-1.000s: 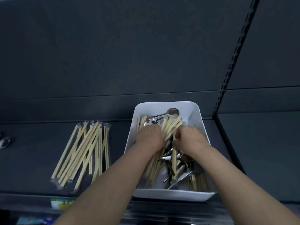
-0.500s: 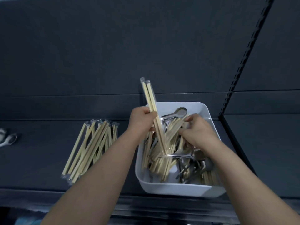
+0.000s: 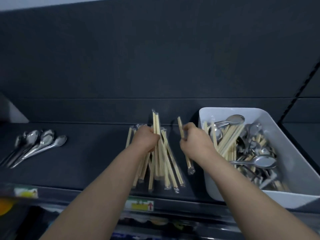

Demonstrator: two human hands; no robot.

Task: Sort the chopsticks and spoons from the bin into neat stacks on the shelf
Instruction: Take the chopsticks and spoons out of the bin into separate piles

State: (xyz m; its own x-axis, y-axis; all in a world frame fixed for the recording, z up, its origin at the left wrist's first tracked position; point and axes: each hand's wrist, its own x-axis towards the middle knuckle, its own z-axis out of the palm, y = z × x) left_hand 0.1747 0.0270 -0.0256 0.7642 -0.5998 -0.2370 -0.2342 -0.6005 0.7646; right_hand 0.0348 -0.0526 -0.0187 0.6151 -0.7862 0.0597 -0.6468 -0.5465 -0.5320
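Note:
A white bin (image 3: 287, 122) stands on the right of the dark shelf (image 3: 90, 156), holding mixed wrapped chopsticks and metal spoons. Left of it lies a pile of wrapped chopsticks (image 3: 166, 168). My left hand (image 3: 147, 139) grips a wrapped pair (image 3: 156, 122) upright over that pile. My right hand (image 3: 194, 139) holds another wrapped pair (image 3: 180, 125) between the pile and the bin. Several spoons (image 3: 39, 142) lie side by side at the shelf's far left.
A dark back panel (image 3: 155, 58) rises behind the shelf. A slotted upright (image 3: 301, 84) runs up at the right. Price labels (image 3: 139, 205) sit on the shelf's front edge, with packaged goods on the level below.
Both hands have left the bin and moved left over the chopstick pile, each carrying a wrapped pair. The view has swung left, bringing the spoon row into sight.

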